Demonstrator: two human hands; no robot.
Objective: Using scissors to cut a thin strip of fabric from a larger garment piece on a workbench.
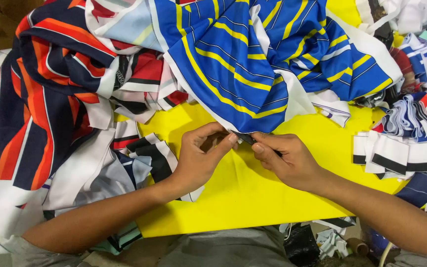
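My left hand and my right hand meet over a yellow sheet that covers the work surface. Both pinch a small dark strip at the lower point of a blue fabric with yellow and white stripes. The left thumb and forefinger grip the strip's left end, and the right fingers hold its right end. The blue fabric spreads upward from the hands across the top middle of the view.
A heap of navy, orange and white striped cloth fills the left side. Black and white folded pieces and several stacked striped bands lie at the right. Scraps and a cardboard spool sit below the table edge.
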